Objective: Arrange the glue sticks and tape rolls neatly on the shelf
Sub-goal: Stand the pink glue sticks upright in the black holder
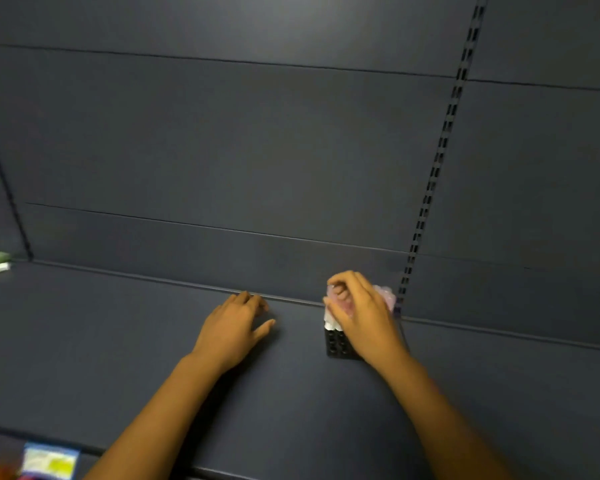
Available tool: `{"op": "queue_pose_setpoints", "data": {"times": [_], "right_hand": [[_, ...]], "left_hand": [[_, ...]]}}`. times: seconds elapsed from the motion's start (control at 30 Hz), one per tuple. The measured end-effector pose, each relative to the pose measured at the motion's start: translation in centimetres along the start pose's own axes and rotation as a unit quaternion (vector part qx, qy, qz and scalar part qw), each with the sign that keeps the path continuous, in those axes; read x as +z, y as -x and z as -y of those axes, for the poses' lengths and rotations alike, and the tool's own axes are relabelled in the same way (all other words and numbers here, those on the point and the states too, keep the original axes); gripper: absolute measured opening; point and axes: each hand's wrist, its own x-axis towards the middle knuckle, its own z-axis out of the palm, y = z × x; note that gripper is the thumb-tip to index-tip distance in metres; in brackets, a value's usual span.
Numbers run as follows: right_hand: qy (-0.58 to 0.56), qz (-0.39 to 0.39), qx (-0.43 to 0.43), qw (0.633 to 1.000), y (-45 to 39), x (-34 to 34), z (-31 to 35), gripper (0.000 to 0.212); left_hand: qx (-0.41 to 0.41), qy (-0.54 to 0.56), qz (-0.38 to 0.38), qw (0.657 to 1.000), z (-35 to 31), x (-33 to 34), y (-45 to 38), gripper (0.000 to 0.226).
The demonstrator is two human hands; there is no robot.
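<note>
Black pack of glue sticks (338,344) upright on dark shelf (118,341), right hand (357,313) gripping its wrapped top, left hand (234,327) relaxed at nine o'clock, labels unreadable

Dark slate-blue shelf (118,323), black pack (338,344) with silvery caps, pinkish clear wrap (383,294).

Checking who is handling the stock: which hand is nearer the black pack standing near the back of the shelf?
Right. The right hand rests on top of the black pack, fingers curled over its clear wrapping. The left hand lies on the shelf, apart to the pack's left.
</note>
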Motion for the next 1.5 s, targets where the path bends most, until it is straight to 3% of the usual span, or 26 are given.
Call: {"op": "queue_pose_setpoints", "data": {"times": [0.13,0.5,0.73,1.03,1.33,1.5], "right_hand": [[0.001,0.178,-0.006,0.984,-1.0,5.3,5.2,0.027],[-0.031,0.296,-0.081,0.951,-1.5,21.6,25.5,0.036],[-0.062,0.329,-0.129,0.933,-1.3,29.4,38.0,0.034],[-0.094,0.353,-0.175,0.914,-3.7,38.1,47.5,0.033],[-0.129,0.346,-0.178,0.912,-10.9,48.7,51.8,0.025],[-0.123,0.33,-0.172,0.92,-15.5,54.2,53.2,0.032]], "left_hand": [[-0.019,-0.023,-0.02,0.999,4.5,-4.1,2.8,0.036],[-0.157,-0.089,-0.028,0.983,23.6,-18.5,18.6,0.035],[-0.241,-0.122,-0.043,0.962,31.7,-25.2,27.1,0.038],[-0.305,-0.133,-0.046,0.942,40.2,-28.8,32.2,0.041],[-0.311,-0.125,-0.058,0.94,51.4,-30.6,28.3,0.034],[-0.284,-0.139,-0.042,0.948,57.3,-30.8,24.0,0.034]]}}
